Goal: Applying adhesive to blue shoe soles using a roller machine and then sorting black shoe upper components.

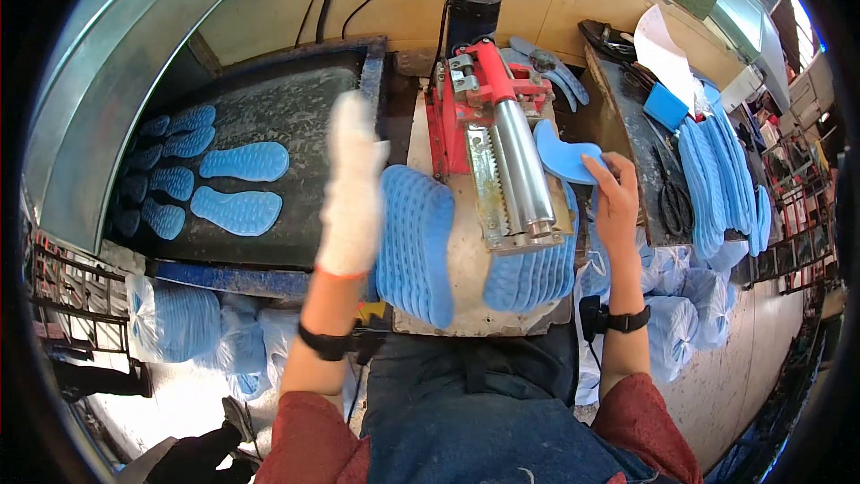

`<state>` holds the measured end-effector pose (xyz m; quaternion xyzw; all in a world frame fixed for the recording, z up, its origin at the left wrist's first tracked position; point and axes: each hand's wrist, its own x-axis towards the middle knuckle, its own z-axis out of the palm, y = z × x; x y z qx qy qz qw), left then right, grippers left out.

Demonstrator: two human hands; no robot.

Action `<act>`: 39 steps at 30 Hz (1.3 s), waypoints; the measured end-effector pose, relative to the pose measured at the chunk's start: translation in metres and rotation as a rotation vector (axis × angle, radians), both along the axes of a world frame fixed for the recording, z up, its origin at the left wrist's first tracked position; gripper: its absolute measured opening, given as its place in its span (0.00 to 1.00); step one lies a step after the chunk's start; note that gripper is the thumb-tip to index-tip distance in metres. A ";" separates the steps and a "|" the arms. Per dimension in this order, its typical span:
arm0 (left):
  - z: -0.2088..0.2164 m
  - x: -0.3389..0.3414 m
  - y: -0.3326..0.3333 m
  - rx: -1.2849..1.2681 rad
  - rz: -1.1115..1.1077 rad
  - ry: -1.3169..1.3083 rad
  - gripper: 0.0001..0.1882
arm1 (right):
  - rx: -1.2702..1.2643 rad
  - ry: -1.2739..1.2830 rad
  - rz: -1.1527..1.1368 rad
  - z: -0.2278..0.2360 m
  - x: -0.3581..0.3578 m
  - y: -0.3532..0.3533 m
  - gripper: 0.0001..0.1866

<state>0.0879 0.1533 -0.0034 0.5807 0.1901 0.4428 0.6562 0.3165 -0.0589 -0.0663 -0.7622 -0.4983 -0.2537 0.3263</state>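
My right hand, bare, pinches a curved blue insole at the right side of a red machine with a steel roller and a toothed strip. My left hand, in a white glove, is raised between the dark conveyor belt and the machine. Motion smears its fingers, so their pose and any hold are unclear. Beside it, a stack of dimpled blue insoles stands on the machine's worn table. Another blue stack sits below the roller, partly covered by it.
Several blue insoles lie on the dark belt at left. Scissors and blue stacks rest on the right-hand bench. Plastic-wrapped bundles stand below on both sides. Another person's foot shows at lower left.
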 end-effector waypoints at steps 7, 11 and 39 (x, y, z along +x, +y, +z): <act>-0.019 0.065 -0.011 0.214 -0.338 -0.066 0.31 | -0.032 -0.042 0.039 0.009 -0.005 -0.009 0.22; -0.024 0.076 -0.016 0.467 -0.330 -0.006 0.32 | -0.040 -0.066 0.166 0.024 -0.012 0.008 0.21; -0.048 -0.102 0.019 -0.529 -0.542 -0.019 0.27 | -0.483 1.204 0.058 -0.154 -0.138 0.090 0.35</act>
